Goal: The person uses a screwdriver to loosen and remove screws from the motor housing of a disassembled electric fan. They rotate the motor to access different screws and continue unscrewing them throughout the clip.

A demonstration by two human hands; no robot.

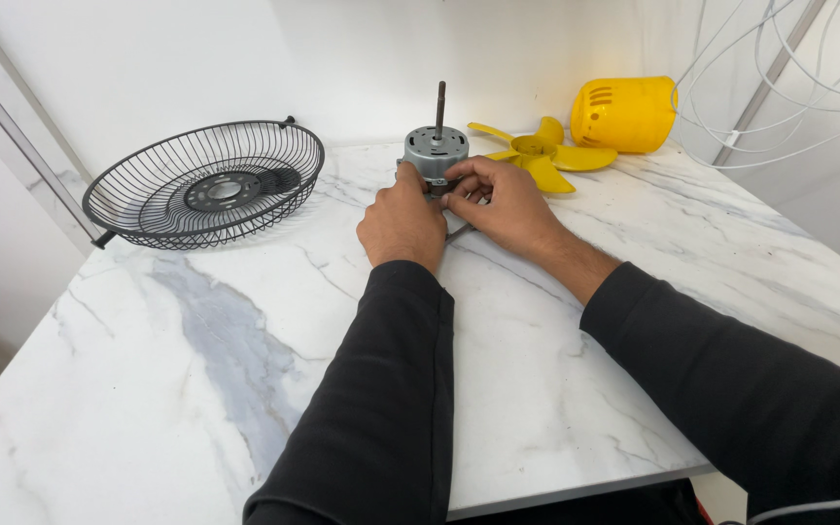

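Note:
A grey metal fan motor (436, 148) with an upright dark shaft stands on the white marble table (196, 369) near its far edge. My left hand (402, 220) grips the motor's lower left side. My right hand (498, 202) holds its lower right side, fingers curled against the base. A thin grey wire or tool lies under my hands, mostly hidden. Both arms wear black sleeves.
A black wire fan guard (204, 183) lies at the far left of the table. A yellow fan blade (541, 154) and a yellow motor housing (626, 113) sit at the far right by the wall. White cables (780, 87) hang at the right.

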